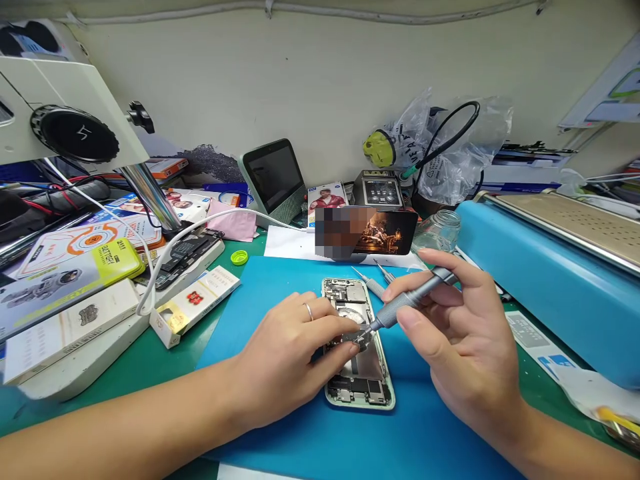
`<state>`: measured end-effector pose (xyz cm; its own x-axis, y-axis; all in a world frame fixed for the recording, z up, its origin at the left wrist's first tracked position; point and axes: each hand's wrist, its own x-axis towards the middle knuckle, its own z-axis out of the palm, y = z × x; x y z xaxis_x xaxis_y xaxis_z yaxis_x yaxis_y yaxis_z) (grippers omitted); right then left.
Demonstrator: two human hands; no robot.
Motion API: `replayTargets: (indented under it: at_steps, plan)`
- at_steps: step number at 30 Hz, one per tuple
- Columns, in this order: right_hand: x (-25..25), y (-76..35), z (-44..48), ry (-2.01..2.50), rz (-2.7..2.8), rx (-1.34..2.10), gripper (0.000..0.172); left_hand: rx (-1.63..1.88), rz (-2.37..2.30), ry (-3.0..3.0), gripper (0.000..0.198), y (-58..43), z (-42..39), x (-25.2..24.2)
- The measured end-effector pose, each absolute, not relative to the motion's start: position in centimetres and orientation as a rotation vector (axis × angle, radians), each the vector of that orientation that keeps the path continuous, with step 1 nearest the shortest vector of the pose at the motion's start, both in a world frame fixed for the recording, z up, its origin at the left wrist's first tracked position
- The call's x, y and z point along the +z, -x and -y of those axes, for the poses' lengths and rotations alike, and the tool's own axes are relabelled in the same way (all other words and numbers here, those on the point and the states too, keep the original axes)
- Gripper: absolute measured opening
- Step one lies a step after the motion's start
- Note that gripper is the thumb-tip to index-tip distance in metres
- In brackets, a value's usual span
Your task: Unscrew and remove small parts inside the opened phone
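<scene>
An opened phone (369,373) with its inner parts exposed lies on a blue mat (240,313). Over the phone's middle, my left hand (295,350), with a ring on one finger, pinches a small dark part (364,339) between thumb and fingertip; its exact kind is hard to make out. My right hand (465,327) grips a grey precision screwdriver (410,300), tilted down to the left. The screwdriver's tip reaches the small part by my left fingertips. Beyond the phone, more thin metal tools (373,283) rest on the mat, partly hidden by my right hand.
A propped phone (390,233) shows a picture behind the mat. To the left are cigarette packs (197,303), a white cable (200,223), a green cap (239,257) and a microscope stand (155,197). A glass jar (439,231) and a blue machine (540,287) stand right.
</scene>
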<state>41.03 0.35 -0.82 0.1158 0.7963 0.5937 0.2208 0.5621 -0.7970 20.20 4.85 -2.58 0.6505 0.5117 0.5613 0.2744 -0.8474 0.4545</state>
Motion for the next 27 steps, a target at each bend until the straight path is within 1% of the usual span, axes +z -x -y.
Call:
replayTargets:
  at_steps: [19,27]
  plan:
    - [-0.81,-41.11,-0.37,0.954,1.445,0.531,0.041,1.055,-0.607,-2.512,0.008,-20.22,-4.79,-2.43]
    - [-0.83,-41.19,-0.49,0.961,1.445,0.519,0.043,1.049,-0.587,-2.519,0.01,-20.3,-4.94,-2.33]
